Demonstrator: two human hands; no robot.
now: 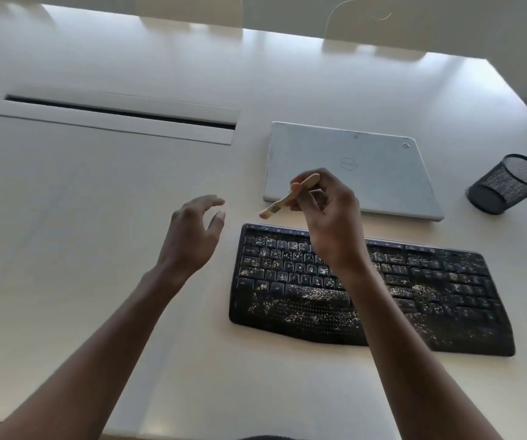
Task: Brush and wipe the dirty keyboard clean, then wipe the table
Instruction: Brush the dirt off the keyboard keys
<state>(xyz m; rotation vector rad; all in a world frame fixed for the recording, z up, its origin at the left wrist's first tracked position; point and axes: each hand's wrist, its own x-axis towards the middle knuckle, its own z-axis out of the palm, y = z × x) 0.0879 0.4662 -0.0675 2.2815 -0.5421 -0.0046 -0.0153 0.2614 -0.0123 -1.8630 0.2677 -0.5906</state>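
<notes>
On the table [97, 217], at the far left, we see a long slot [119, 114]. It is well apart from the work, yet any crumbs flung that way could drop in and be hard to get out.

The left hand [192, 236] hovers above bare table just left of the keyboard [287, 312], fingers loosely curled and holding nothing. If it does not steady the keyboard, we think firm strokes could make it slide.

The right hand [329, 214] pinches the brush [284, 200] by its wooden handle, bristles pointing down-left above the keyboard's top-left corner and not touching it. The grip sits far back on the handle, so the brush may twist under pressure.

The keyboard lies right of centre, near the front edge, thick with pale crumbs on its keys and palm rest. We judge that quick flicks would scatter them widely, and light ones would leave crumbs between the keys.

Just behind it lies a closed laptop [367, 173], where strokes away from the person would land debris. A mesh cup [506, 185] at far right could catch some too.
</notes>
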